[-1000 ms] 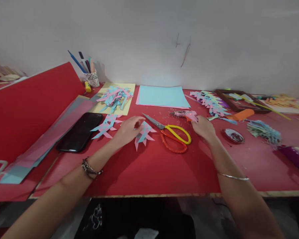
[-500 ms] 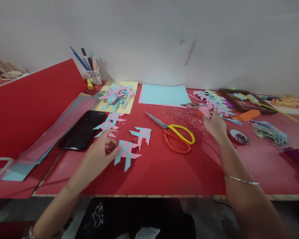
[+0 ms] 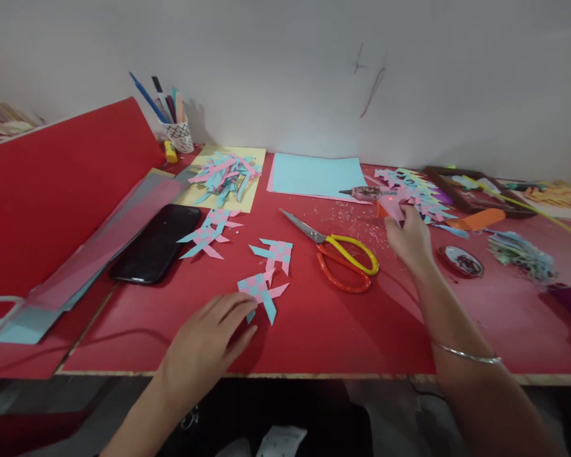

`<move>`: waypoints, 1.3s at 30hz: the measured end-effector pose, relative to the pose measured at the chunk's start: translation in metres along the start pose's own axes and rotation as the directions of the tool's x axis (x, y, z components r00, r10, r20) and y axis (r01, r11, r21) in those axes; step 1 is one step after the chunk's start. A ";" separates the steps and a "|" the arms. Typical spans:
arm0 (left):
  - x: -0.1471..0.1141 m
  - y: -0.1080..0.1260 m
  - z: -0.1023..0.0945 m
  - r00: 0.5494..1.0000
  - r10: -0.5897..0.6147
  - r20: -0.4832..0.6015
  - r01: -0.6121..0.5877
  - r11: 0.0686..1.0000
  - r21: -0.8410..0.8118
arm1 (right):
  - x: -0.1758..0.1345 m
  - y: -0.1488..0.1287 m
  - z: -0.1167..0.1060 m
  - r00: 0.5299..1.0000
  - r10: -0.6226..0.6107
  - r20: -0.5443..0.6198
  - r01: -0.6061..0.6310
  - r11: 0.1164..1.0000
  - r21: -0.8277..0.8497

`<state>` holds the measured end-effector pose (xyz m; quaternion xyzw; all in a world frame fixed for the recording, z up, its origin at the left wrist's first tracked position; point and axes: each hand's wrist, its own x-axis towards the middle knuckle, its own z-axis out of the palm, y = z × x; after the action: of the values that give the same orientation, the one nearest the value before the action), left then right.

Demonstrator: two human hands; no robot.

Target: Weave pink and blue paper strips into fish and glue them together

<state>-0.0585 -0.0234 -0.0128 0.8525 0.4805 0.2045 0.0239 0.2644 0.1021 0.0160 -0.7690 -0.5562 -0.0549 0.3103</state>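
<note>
My left hand (image 3: 212, 333) reaches over the front of the table with its fingers stretched out. Its fingertips rest at the lower edge of a woven pink-and-blue paper piece (image 3: 257, 285), thumb held apart. Just behind lies a similar woven paper piece (image 3: 279, 251), close to or touching the first. Farther left, a longer woven paper strip (image 3: 207, 235) lies beside the phone. On the right, my right hand (image 3: 409, 238) is closed round the handle of a pink glue gun (image 3: 393, 204) with an orange trigger, its nozzle pointing left.
Scissors (image 3: 326, 244) with yellow and red handles lie mid-table. A black phone (image 3: 157, 244) is at left. Loose paper strips (image 3: 228, 174) are heaped on yellow paper, beside blue sheets (image 3: 316, 174). A small dish (image 3: 461, 261) and an orange piece (image 3: 478, 219) lie at right.
The near woven paper piece has turned and shifted right towards the other one. My left hand has moved nearer the front edge and its pinch has opened. My right hand still holds the glue gun.
</note>
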 end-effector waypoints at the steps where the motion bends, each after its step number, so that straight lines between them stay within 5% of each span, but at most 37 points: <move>1: -0.001 0.002 0.001 1.000 0.022 0.003 -0.022 1.000 0.007 | -0.001 -0.002 -0.001 1.000 -0.004 -0.007 0.004 1.000 0.005; 16: 0.013 0.011 0.015 0.992 -0.032 0.124 0.040 0.997 -0.067 | -0.041 -0.050 -0.009 0.969 -0.236 0.075 0.225 0.965 0.134; 24: 0.012 0.012 0.014 0.995 -0.045 0.091 0.045 0.999 -0.001 | -0.066 -0.060 0.005 0.853 -0.482 0.201 0.459 0.875 0.154; 31: 0.013 0.012 0.015 0.995 -0.054 0.084 0.053 0.999 0.011 | -0.072 -0.065 0.007 0.802 -0.554 0.224 0.536 0.832 0.140; 39: 0.013 0.012 0.014 0.995 -0.050 0.085 0.052 0.998 -0.018 | -0.073 -0.067 0.008 0.797 -0.553 0.243 0.542 0.832 0.116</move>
<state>-0.0379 -0.0165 -0.0187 0.8475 0.4987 0.1726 0.0579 0.1761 0.0591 0.0065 -0.5692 -0.7920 -0.0270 0.2189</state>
